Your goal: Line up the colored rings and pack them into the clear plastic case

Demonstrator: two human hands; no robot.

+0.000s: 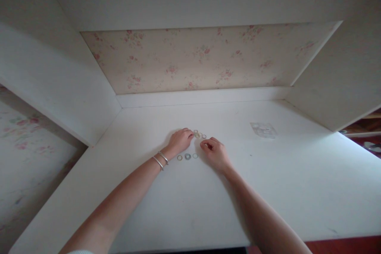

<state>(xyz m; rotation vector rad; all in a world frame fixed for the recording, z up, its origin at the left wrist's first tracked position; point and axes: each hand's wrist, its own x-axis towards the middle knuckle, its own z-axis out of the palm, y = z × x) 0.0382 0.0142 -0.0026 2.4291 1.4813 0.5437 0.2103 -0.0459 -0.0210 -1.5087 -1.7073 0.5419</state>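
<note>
Two bare hands meet over a scatter of small rings on the white desk (149, 206), roughly midway between its left and right edges and closer to the back edge than to the front. We see the left hand (179, 141) lying palm down with its fingers curled loosely, the fingertips touching the upper cluster of rings (199, 135); whether any ring is pinched there we cannot tell. Two thin bangles (160, 160) sit on that wrist. The right hand (214, 152) is curled, thumb and forefinger drawn together just beside the same cluster, though what they hold, if anything, is too small to make out. Between the two wrists, nearer the front edge, lies a row of three rings (187, 156), apart from both hands. Well off toward the right edge rests a small clear packet (263, 129). Floral wallpaper (202, 57) backs the white alcove behind the desk.
</note>
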